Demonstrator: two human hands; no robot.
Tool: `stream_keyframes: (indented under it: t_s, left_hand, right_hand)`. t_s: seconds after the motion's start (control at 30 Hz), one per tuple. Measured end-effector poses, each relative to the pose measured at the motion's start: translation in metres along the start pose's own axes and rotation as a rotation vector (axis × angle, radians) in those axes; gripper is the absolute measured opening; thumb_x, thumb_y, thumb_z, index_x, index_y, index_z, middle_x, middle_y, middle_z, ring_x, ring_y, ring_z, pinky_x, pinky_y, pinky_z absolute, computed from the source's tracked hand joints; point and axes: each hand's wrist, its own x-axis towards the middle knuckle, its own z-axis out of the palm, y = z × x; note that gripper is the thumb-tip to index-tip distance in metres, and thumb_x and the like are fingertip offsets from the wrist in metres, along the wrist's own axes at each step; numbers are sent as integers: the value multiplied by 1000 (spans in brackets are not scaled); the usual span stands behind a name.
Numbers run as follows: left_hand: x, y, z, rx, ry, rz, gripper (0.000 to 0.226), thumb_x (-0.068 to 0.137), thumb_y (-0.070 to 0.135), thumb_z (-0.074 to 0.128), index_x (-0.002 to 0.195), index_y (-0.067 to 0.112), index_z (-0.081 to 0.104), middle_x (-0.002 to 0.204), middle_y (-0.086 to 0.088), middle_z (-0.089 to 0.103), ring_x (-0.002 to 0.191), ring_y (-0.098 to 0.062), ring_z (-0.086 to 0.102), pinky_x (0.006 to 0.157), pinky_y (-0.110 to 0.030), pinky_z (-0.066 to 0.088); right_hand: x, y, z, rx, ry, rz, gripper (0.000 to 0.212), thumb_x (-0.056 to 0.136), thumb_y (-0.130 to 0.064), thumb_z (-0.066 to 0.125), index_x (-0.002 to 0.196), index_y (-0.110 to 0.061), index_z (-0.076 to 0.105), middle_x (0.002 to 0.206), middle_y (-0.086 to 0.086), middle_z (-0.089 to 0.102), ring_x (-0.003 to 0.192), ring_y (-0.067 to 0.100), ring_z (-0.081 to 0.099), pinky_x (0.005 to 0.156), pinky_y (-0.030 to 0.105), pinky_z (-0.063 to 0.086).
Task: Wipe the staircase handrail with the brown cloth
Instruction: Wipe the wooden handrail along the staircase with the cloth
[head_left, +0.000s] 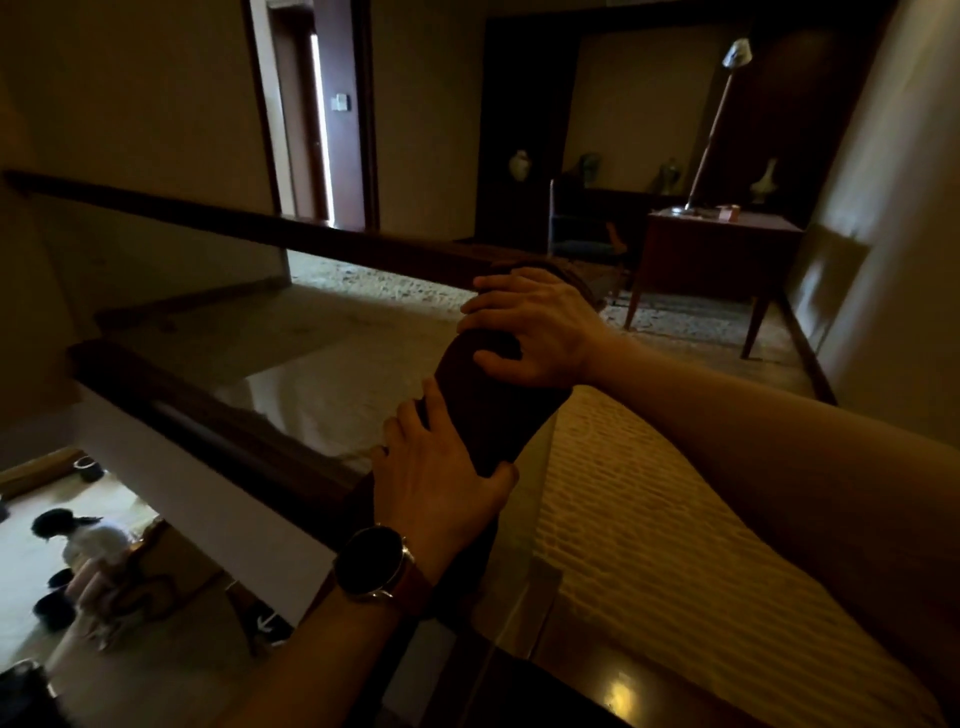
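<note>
A dark wooden handrail (493, 415) runs from the lower middle up toward the centre, where it meets a second rail (260, 228) stretching off to the left. My left hand (441, 478), with a watch on its wrist, wraps the rail with the thumb on the right side. Farther up, my right hand (535, 327) presses down on the rail top with fingers spread. The brown cloth (576, 278) is bunched under and just beyond that hand, and in the dim light its edges are hard to make out.
Left of the rail the stairwell drops open, with a person (88, 540) on the bright floor below. A glass panel (524, 597) hangs under the rail. A wooden desk (722, 249) with a lamp, a chair and vases stands at the back right. A door (322, 119) is at the back.
</note>
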Motion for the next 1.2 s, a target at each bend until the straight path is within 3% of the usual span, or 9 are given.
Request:
stream_keyframes:
  t_s: [0.27, 0.57, 0.67, 0.8, 0.93, 1.07, 1.2]
  left_hand:
    - [37, 39, -6, 5, 18, -67, 112, 71, 83, 47, 153, 24, 0, 146, -14, 32, 128, -32, 40, 103, -51, 41]
    - [94, 86, 2, -18, 82, -105, 123, 59, 104, 26, 153, 28, 2, 150, -13, 30, 130, -31, 39, 102, -53, 42]
    - [114, 103, 4, 42, 88, -143, 122, 60, 102, 22, 153, 27, 0, 151, -12, 28, 134, -32, 35, 105, -52, 35]
    - [140, 126, 1, 126, 25, -192, 122, 59, 102, 14, 154, 25, 4, 152, -10, 27, 137, -32, 28, 109, -52, 28]
    - [163, 146, 0, 268, -115, -208, 127, 59, 101, 16, 156, 20, 7, 156, -11, 26, 140, -33, 25, 109, -54, 24]
    - [183, 163, 7, 409, -235, -234, 128, 63, 100, 24, 158, 14, 6, 157, -14, 28, 139, -34, 28, 105, -56, 23]
    - [195, 174, 17, 506, -255, -291, 130, 62, 100, 16, 157, 12, 6, 155, -16, 31, 136, -35, 32, 101, -59, 22]
  right_hand:
    - [29, 52, -9, 217, -189, 6, 57, 91, -68, 37, 135, -38, 56, 138, -5, 60, 130, 18, 53, 106, 43, 40]
    - [27, 113, 18, 358, -127, -7, 61, 99, -59, 26, 141, -25, 54, 141, 1, 59, 130, 18, 53, 104, 32, 32]
    - [31, 139, 25, 378, -174, -20, 57, 101, -54, 29, 144, -24, 51, 148, 2, 53, 139, 16, 42, 109, 29, 24]
    - [39, 165, 33, 418, -310, -85, 55, 104, -51, 30, 152, -25, 39, 162, -4, 31, 153, 11, 12, 124, 40, 11]
    - [45, 195, 46, 376, -355, -130, 55, 104, -54, 24, 157, -38, 22, 168, -13, 5, 153, 6, -14, 124, 45, -5]
    - [48, 222, 63, 366, -373, -173, 60, 101, -63, 14, 157, -44, 5, 167, -17, -7, 151, 5, -20, 124, 48, -7]
    - [61, 242, 82, 434, -404, -207, 60, 99, -69, 11, 154, -52, -4, 165, -20, -14, 150, 4, -24, 120, 45, -13]
